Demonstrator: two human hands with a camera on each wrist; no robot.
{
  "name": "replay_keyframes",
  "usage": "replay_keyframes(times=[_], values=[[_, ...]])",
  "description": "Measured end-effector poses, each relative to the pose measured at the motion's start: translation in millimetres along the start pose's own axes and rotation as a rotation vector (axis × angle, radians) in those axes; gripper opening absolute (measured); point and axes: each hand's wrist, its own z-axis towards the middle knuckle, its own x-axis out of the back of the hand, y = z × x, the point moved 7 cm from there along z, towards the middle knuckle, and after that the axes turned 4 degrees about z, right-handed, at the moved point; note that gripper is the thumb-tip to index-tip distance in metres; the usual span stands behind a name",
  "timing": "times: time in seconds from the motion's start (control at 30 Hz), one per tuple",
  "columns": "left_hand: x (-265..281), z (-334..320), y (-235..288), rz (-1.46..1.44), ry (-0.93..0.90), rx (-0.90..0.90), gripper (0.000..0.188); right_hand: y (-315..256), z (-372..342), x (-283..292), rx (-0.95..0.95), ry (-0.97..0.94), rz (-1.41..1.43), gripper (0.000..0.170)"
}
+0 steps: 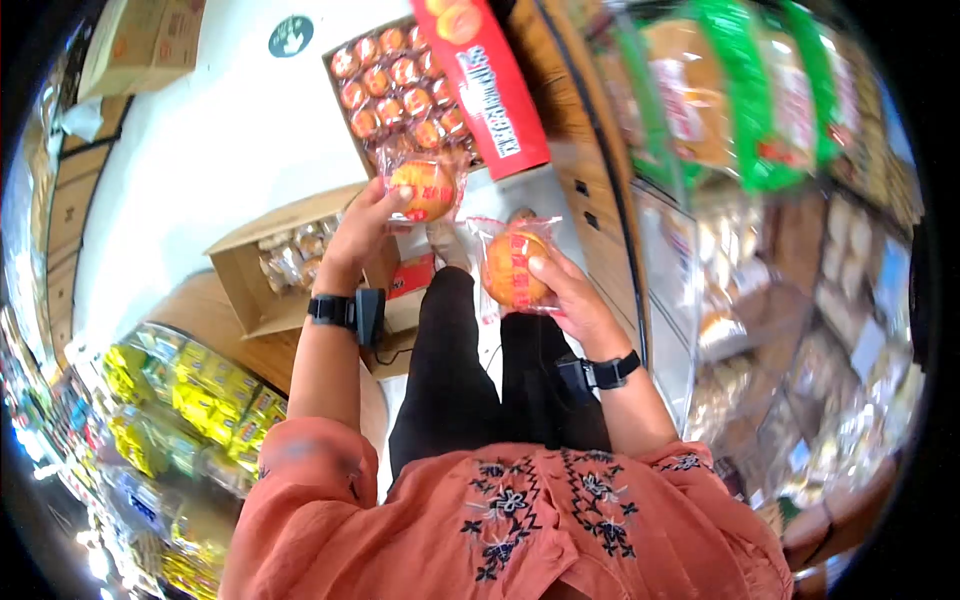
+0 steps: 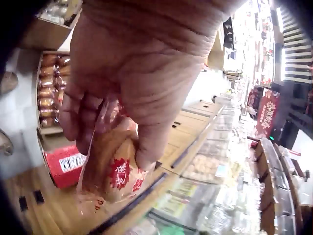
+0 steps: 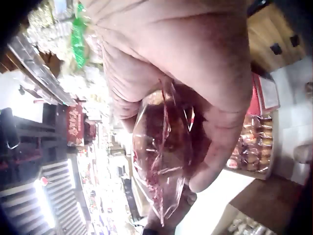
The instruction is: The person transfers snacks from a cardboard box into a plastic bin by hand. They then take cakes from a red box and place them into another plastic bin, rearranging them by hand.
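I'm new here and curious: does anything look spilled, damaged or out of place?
Nothing stands out. The wrapped pastries in the left hand and right hand show no obvious tears; others sit in rows in the open box.

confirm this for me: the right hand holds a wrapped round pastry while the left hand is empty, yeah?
Not quite: the left hand isn't empty; the head view shows it holding a second wrapped pastry. The right hand does hold a wrapped round pastry, as you said.
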Motion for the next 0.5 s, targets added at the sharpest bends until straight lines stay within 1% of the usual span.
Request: replay_keyframes(times=[0.03, 0.1, 0.13, 0.2, 0.23, 0.3, 0.37, 0.43, 0.5], values=[[-18.8, -27.9, 24.7, -0.024, -0.020, -0.023, 0.052, -8.8, -28.1, -5.3, -0.024, 0.003, -0.010, 0.063], [-49.3, -72.1, 53.2, -0.101, -0.056, -0.059, 0.054, -23.6, -78.3, -13.6, -0.003, -0.054, -0.066, 0.063], [-64.1, -88.1, 67.2, -0.071, -0.086, -0.073, 0.053, -31.2, -101.2, -17.0, 0.023, -0.079, -0.098, 0.063], [-92.9, -119.9, 87.8, -0.016, -0.135, -0.095, 0.053, -41.2, -143.6, -15.3, 0.115, -0.059, -0.104, 0.063], [-113.8, -133.8, 97.8, -0.015, -0.199, -0.150, 0.052, -47.5, -163.3, -13.1, 0.173, -0.061, -0.099, 0.063], [-148.6, -160.7, 102.9, 0.008, -0.233, -0.166, 0.051, -58.6, -206.0, -5.3, 0.263, -0.054, -0.079, 0.063], [-190.5, -170.2, 107.2, 0.032, -0.269, -0.207, 0.050, -75.4, -236.4, 16.5, 0.394, -0.084, -0.032, 0.062], [-237.8, -180.5, 98.8, 0.060, -0.321, -0.242, 0.048, -86.0, -278.8, 42.9, 0.519, -0.085, 0.014, 0.059], [-296.7, -194.7, 98.7, 0.082, -0.419, -0.244, 0.046, -91.7, -320.9, 84.8, 0.633, -0.018, 0.081, 0.058]])
